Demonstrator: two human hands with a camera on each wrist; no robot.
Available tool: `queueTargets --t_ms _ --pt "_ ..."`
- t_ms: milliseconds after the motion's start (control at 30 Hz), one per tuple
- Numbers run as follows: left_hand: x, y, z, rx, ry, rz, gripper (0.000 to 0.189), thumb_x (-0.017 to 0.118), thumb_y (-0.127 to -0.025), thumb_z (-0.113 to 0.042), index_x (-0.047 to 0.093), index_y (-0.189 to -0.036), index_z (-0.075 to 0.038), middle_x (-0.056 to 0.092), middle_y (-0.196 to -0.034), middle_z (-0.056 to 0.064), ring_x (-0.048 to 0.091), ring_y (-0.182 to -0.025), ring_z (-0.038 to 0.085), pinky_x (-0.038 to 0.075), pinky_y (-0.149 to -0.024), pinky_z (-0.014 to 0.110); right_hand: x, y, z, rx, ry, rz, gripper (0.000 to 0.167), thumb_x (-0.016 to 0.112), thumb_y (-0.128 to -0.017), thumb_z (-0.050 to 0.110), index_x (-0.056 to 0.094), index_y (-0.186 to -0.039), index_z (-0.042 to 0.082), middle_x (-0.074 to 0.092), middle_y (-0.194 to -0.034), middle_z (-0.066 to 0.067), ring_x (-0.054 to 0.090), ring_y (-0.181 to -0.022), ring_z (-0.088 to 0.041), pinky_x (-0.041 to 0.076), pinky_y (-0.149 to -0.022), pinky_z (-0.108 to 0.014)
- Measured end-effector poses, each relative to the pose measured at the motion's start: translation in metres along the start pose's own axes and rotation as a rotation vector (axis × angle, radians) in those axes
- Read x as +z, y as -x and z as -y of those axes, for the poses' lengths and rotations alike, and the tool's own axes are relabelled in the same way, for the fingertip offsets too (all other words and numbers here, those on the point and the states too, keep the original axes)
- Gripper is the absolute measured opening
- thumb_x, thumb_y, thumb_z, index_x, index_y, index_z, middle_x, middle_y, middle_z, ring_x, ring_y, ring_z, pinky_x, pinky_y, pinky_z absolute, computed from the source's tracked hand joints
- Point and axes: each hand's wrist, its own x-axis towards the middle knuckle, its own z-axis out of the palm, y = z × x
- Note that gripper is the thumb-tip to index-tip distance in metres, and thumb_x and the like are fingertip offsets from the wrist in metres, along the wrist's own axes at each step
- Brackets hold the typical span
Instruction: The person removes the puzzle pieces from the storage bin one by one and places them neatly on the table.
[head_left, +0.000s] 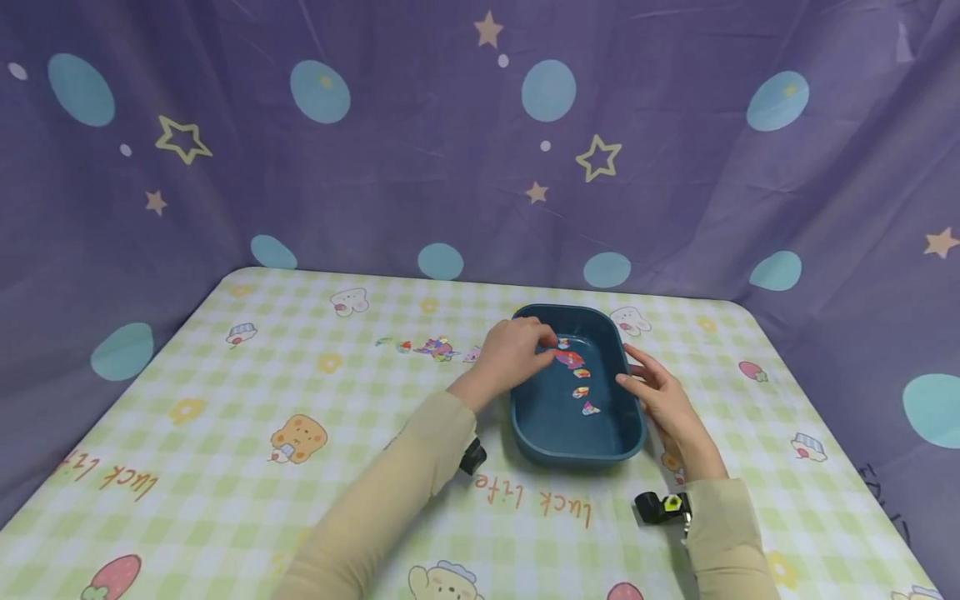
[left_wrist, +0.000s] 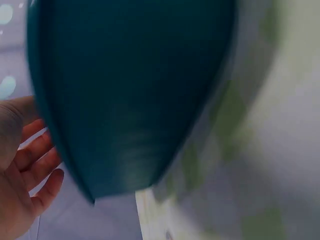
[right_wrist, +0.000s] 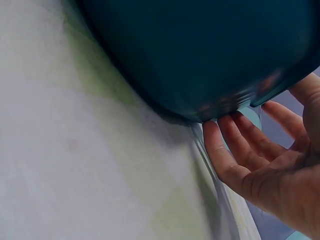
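A dark teal plastic tub (head_left: pixel 577 457) stands on the table, with several small colourful stickers (head_left: pixel 581 392) in a loose column on its floor. My left hand (head_left: pixel 513 354) reaches over the tub's left rim, thumb and index fingertips right at a larger red sticker (head_left: pixel 572 359); I cannot tell whether they pinch it. In the left wrist view, its other fingers (left_wrist: pixel 42 165) hang loosely bent beside the tub wall. My right hand (head_left: pixel 667 400) holds the tub's right side, thumb at the rim and fingers (right_wrist: pixel 242 137) against the outer wall.
Left of the tub, more colourful stickers (head_left: pixel 437 348) lie in a row on the checked tablecloth (head_left: pixel 225 492). A purple curtain (head_left: pixel 420 167) with stars and blue dots hangs behind the table. Black wrist cameras (head_left: pixel 660 507) sit below both hands.
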Motion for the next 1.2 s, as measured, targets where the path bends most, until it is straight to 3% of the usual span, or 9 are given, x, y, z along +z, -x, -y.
queueTargets --t_ms 133,267,367,567,700,900,1200 --pt "0.008 -0.002 -0.017 0.059 -0.010 0.054 0.019 0.063 -0.083 -0.032 0.070 -0.099 -0.024 0.065 -0.089 -0.009 0.060 -0.082 0.008 0.046 -0.072 0.026 -0.001 -0.001 -0.002 0.005 -0.016 0.002 0.062 0.059 -0.088 0.029 0.030 -0.143 0.027 0.039 -0.135 -0.014 0.048 -0.102 -0.008 0.044 -0.077 -0.018" --pt "0.016 -0.006 -0.031 0.107 -0.019 0.160 0.023 0.064 -0.083 -0.035 0.069 -0.103 -0.024 0.065 -0.094 -0.010 0.060 -0.086 0.006 0.047 -0.074 0.024 -0.002 -0.002 -0.003 -0.011 -0.017 0.001 0.061 0.059 -0.088 0.030 0.031 -0.142 0.028 0.040 -0.135 -0.014 0.049 -0.102 -0.007 0.044 -0.077 -0.018" --pt "0.021 -0.008 -0.038 0.118 -0.032 0.249 0.026 0.064 -0.083 -0.036 0.067 -0.105 -0.024 0.064 -0.098 -0.011 0.060 -0.088 0.005 0.048 -0.075 0.025 -0.002 -0.002 -0.003 -0.027 -0.003 0.003 0.061 0.059 -0.088 0.031 0.031 -0.142 0.029 0.042 -0.134 -0.013 0.049 -0.102 -0.006 0.044 -0.076 -0.018" --pt "0.031 -0.012 -0.046 0.128 -0.047 0.347 0.027 0.067 -0.080 -0.035 0.068 -0.105 -0.024 0.063 -0.092 -0.011 0.057 -0.083 0.003 0.048 -0.068 0.025 -0.002 -0.002 -0.002 -0.041 -0.022 0.018 0.062 0.059 -0.088 0.030 0.030 -0.142 0.026 0.042 -0.133 -0.015 0.049 -0.100 -0.003 0.044 -0.076 -0.018" --pt "0.040 -0.014 -0.048 0.129 -0.066 0.392 0.025 0.068 -0.079 -0.036 0.068 -0.103 -0.026 0.062 -0.087 -0.013 0.057 -0.079 0.003 0.048 -0.065 0.027 -0.001 -0.002 -0.002 -0.043 -0.033 0.022 0.062 0.058 -0.088 0.028 0.030 -0.143 0.025 0.041 -0.133 -0.016 0.050 -0.100 -0.003 0.045 -0.076 -0.018" --pt "0.050 -0.015 -0.048 0.120 -0.091 0.443 0.025 0.070 -0.077 -0.034 0.067 -0.102 -0.028 0.058 -0.092 -0.010 0.056 -0.085 0.005 0.047 -0.070 0.030 -0.001 -0.003 -0.002 -0.035 -0.049 0.019 0.061 0.059 -0.088 0.027 0.030 -0.142 0.026 0.041 -0.134 -0.015 0.050 -0.101 -0.004 0.046 -0.077 -0.020" --pt "0.055 -0.013 -0.048 0.137 -0.100 0.434 0.016 0.072 -0.076 -0.035 0.067 -0.090 -0.028 0.052 -0.090 -0.008 0.053 -0.083 0.006 0.046 -0.066 0.028 -0.001 -0.002 -0.003 -0.036 -0.066 0.022 0.061 0.058 -0.089 0.024 0.030 -0.143 0.025 0.041 -0.133 -0.016 0.051 -0.099 -0.002 0.046 -0.076 -0.018"
